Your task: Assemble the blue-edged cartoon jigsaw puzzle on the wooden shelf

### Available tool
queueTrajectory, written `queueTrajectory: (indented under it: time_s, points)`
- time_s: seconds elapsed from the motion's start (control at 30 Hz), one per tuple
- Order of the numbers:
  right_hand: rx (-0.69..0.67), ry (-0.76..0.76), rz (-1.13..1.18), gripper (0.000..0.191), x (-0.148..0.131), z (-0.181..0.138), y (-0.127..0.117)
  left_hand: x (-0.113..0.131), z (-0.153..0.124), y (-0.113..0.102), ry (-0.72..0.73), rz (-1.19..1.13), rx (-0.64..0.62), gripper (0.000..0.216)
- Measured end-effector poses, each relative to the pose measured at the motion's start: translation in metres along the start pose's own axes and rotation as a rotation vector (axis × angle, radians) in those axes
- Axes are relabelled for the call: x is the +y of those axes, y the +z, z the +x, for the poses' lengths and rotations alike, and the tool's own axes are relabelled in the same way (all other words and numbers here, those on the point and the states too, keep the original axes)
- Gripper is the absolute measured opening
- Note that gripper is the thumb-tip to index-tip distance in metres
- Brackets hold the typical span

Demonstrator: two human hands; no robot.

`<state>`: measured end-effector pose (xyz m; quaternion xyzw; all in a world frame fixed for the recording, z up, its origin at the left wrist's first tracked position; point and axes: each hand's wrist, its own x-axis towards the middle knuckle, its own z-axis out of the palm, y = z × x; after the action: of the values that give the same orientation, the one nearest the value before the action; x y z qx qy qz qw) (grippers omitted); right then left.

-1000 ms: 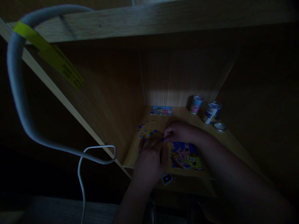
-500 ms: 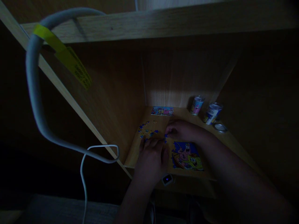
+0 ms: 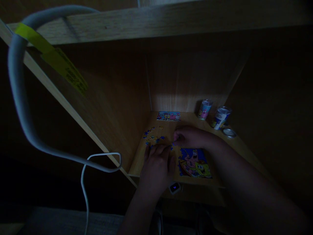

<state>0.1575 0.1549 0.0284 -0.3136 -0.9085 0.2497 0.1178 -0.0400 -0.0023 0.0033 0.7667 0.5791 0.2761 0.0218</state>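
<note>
My left hand lies palm down on the wooden shelf, its fingers stretched forward and its thumb apart. Its fingertips are close to loose puzzle pieces, some of them blue, some yellow. With bent fingers, my right hand pinches a small blue puzzle piece just right of those. Another blue piece lies between the two hands. Below my right wrist is a partly joined cartoon jigsaw puzzle with a pink and a yellow figure; knobs show along its left edge.
A cartoon picture card lies at the back. Two printed cans stand at the back right, beside a round metal lid. A thick grey cable with a yellow tag loops at left. An upper shelf edge crosses overhead.
The view has shifted slightly, so the cable sits farther left. My right hand has moved the blue piece very slightly; my left hand stays nearly in place.
</note>
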Motion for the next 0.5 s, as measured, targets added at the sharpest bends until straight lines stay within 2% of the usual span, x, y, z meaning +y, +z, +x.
queueTrajectory:
  time_s: [0.37,0.5]
  points:
    - [-0.108,0.024,0.051,0.015,-0.0034,0.0034,0.0041,-0.0006,-0.0008,-0.0021,-0.018,-0.004,-0.026,0.024]
    - [-0.1,0.039,0.029,0.013,-0.0023,0.0048,0.0054,0.0,-0.0006,-0.0017,-0.023,-0.002,-0.031,0.024]
